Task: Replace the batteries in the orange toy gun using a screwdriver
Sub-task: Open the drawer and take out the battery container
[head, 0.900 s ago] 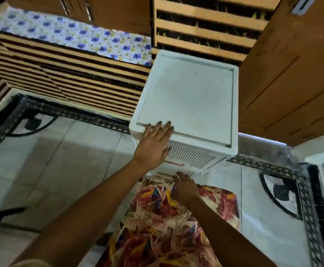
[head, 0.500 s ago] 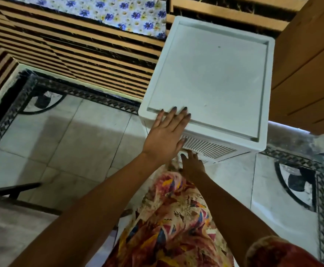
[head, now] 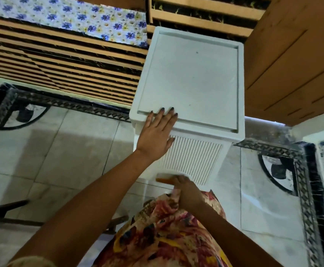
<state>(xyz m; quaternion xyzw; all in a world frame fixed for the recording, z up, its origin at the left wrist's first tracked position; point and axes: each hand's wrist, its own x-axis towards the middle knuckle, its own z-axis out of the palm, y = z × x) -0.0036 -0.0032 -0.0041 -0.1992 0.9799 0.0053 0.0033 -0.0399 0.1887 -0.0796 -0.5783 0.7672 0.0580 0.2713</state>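
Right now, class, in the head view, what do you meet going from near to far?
Patterned fabric → right hand → left hand → white cabinet top → wooden slats.

I can read nothing in my head view: no words, brands or numerals. The white drawer unit point(head: 188, 83) has a plain top and a ribbed front with no label I can make out. The cloth point(head: 91, 18) behind it carries only a blue flower print.
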